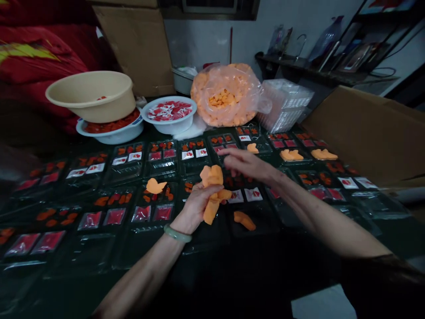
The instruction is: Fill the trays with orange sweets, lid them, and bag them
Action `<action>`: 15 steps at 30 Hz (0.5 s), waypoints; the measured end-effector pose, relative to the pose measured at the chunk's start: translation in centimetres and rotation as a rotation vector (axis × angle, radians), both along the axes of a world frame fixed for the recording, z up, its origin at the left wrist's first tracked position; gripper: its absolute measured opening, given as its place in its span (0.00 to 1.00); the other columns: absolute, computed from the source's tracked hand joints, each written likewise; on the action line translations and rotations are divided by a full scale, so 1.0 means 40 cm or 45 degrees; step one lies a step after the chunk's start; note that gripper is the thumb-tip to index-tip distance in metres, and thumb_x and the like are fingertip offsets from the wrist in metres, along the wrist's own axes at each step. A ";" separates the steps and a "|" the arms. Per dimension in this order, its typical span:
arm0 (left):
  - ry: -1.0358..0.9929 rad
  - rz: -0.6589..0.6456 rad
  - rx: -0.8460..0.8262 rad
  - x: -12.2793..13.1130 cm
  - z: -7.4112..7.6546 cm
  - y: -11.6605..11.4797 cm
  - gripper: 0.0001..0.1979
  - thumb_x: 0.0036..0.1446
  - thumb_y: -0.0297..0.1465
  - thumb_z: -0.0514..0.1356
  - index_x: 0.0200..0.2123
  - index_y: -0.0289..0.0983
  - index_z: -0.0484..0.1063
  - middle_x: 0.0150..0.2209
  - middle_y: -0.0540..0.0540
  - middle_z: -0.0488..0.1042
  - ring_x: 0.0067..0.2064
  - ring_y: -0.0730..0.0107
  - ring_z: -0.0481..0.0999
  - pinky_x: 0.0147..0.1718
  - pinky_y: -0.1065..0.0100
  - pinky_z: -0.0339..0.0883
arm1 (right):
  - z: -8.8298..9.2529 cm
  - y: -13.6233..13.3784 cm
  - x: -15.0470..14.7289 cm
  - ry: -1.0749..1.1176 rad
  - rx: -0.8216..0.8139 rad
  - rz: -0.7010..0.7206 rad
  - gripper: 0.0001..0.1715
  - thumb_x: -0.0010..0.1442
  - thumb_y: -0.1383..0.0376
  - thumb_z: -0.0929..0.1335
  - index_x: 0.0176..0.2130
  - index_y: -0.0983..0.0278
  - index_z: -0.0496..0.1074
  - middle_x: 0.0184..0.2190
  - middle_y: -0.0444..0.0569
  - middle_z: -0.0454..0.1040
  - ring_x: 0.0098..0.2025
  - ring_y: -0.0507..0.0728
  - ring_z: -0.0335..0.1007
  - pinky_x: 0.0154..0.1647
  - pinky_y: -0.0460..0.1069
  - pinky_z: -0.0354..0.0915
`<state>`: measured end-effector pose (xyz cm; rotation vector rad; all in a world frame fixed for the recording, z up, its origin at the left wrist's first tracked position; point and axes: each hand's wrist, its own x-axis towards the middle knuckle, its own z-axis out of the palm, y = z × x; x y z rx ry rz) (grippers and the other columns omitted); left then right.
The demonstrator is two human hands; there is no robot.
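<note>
1. Illumination: dim, cool in cast; source out of frame, possibly overhead, though this is hard to tell.
2. Shadow: near-black across lower centre; corners dark.
3. Glare: small glints on clear trays (88, 250) and red sachets (90, 220); pale sheen on plastic bag (229, 82).
4. Blur: left margin smeared; right hand (247, 164) soft.
5. Distortion: wide-angle stretching towards edges, cardboard box (372, 128) included.

A small packing workshop is suggested by the repeated layout: rows of clear trays (88, 249) are spread across the dark counter (25, 294), many loaded alike with small reddish pieces (114, 199) and paired sachets (49, 242). Bulk stock is kept at the far side in basins (89, 107) and a large plastic bag (245, 101) of orange pieces (221, 98), with cardboard boxes (134, 48) placed far left and right.
</note>
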<state>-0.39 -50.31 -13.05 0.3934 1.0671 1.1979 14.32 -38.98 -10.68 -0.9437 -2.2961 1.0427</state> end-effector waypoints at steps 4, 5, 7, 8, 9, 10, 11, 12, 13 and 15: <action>-0.007 -0.069 0.113 0.011 -0.018 -0.004 0.13 0.37 0.24 0.69 0.29 0.31 0.71 0.25 0.48 0.73 0.24 0.69 0.74 0.20 0.71 0.70 | 0.025 -0.106 0.001 0.333 -0.205 0.084 0.10 0.52 0.60 0.69 0.32 0.64 0.67 0.20 0.39 0.65 0.19 0.46 0.58 0.18 0.42 0.56; -0.008 -0.081 0.113 0.010 -0.021 -0.007 0.14 0.37 0.25 0.70 0.29 0.32 0.70 0.25 0.48 0.74 0.23 0.69 0.74 0.19 0.72 0.69 | 0.027 -0.108 0.013 0.380 -0.264 0.027 0.09 0.51 0.61 0.69 0.29 0.64 0.66 0.19 0.38 0.65 0.17 0.45 0.57 0.16 0.42 0.54; -0.002 -0.081 0.089 0.001 -0.027 -0.012 0.14 0.39 0.28 0.70 0.29 0.32 0.70 0.26 0.47 0.74 0.21 0.70 0.73 0.13 0.75 0.63 | 0.026 -0.082 0.050 0.480 -0.366 -0.148 0.10 0.49 0.62 0.69 0.28 0.64 0.64 0.16 0.37 0.63 0.14 0.45 0.54 0.13 0.41 0.50; -0.005 -0.085 0.072 -0.005 -0.028 -0.015 0.14 0.40 0.30 0.70 0.29 0.32 0.70 0.27 0.46 0.75 0.20 0.70 0.73 0.11 0.77 0.59 | 0.023 -0.055 0.071 0.532 -0.379 -0.295 0.09 0.48 0.63 0.68 0.27 0.63 0.63 0.15 0.37 0.62 0.13 0.45 0.53 0.12 0.41 0.49; -0.015 -0.096 0.057 -0.011 -0.029 -0.016 0.14 0.41 0.31 0.69 0.30 0.32 0.69 0.28 0.45 0.75 0.20 0.69 0.73 0.10 0.77 0.57 | 0.018 -0.022 0.092 0.542 -0.356 -0.492 0.08 0.49 0.63 0.67 0.26 0.63 0.62 0.15 0.37 0.61 0.13 0.45 0.52 0.12 0.41 0.49; -0.034 -0.109 0.049 -0.016 -0.029 -0.017 0.14 0.42 0.32 0.69 0.30 0.32 0.70 0.29 0.43 0.75 0.21 0.69 0.74 0.09 0.77 0.56 | 0.011 0.017 0.113 0.507 -0.308 -0.712 0.07 0.49 0.65 0.65 0.25 0.63 0.60 0.15 0.37 0.61 0.13 0.45 0.51 0.12 0.42 0.49; -0.061 -0.122 0.052 -0.020 -0.028 -0.017 0.14 0.43 0.33 0.68 0.31 0.32 0.70 0.30 0.42 0.76 0.21 0.68 0.74 0.10 0.77 0.57 | 0.002 0.059 0.132 0.429 -0.248 -0.925 0.07 0.50 0.66 0.64 0.24 0.63 0.59 0.15 0.37 0.61 0.13 0.45 0.50 0.12 0.42 0.50; -0.086 -0.127 0.058 -0.023 -0.027 -0.017 0.14 0.44 0.33 0.68 0.31 0.32 0.70 0.31 0.42 0.76 0.22 0.68 0.75 0.10 0.77 0.57 | -0.009 0.101 0.149 0.289 -0.186 -1.104 0.07 0.51 0.67 0.62 0.23 0.63 0.58 0.16 0.38 0.61 0.12 0.45 0.49 0.13 0.43 0.51; -0.100 -0.124 0.063 -0.024 -0.024 -0.017 0.14 0.44 0.34 0.68 0.31 0.32 0.69 0.32 0.41 0.76 0.22 0.67 0.75 0.10 0.77 0.57 | -0.022 0.141 0.164 0.183 -0.153 -1.208 0.08 0.51 0.69 0.62 0.22 0.63 0.58 0.15 0.40 0.61 0.12 0.45 0.49 0.13 0.44 0.51; -0.098 -0.104 0.073 -0.022 -0.016 -0.016 0.13 0.43 0.33 0.68 0.29 0.33 0.68 0.33 0.41 0.76 0.22 0.66 0.75 0.09 0.77 0.55 | -0.049 0.209 0.186 0.023 -0.112 -1.269 0.08 0.49 0.70 0.63 0.20 0.65 0.61 0.14 0.43 0.62 0.13 0.47 0.52 0.15 0.46 0.54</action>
